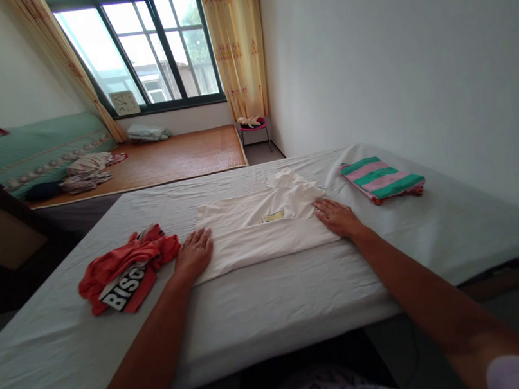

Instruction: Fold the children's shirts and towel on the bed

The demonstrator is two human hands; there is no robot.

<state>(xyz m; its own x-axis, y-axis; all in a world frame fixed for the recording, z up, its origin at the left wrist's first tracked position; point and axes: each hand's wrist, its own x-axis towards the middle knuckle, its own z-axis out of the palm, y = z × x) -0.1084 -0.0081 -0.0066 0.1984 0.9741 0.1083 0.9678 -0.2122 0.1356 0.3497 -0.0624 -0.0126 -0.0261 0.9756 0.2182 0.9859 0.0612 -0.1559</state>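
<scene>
A white T-shirt (257,243) lies across the middle of the sheeted bed, its near side folded over in a long strip. A patch of yellow print shows beside the fold. My left hand (194,251) rests flat on the shirt's left end, fingers stretched out. At the other end, my right hand (335,214) lies flat near the collar and sleeve area, also with fingers extended. Just left of my left hand sits a crumpled red garment (129,269) with black and white lettering. Beyond my right hand is a folded green and pink striped garment (384,177).
The white-sheeted bed (276,302) ends in front of my body. A wall (390,58) runs along the right. Farther off are a mat-covered bed (180,154) with clothes piled at its left, a small stool (253,125), and a dark wooden chair-like piece (1,243).
</scene>
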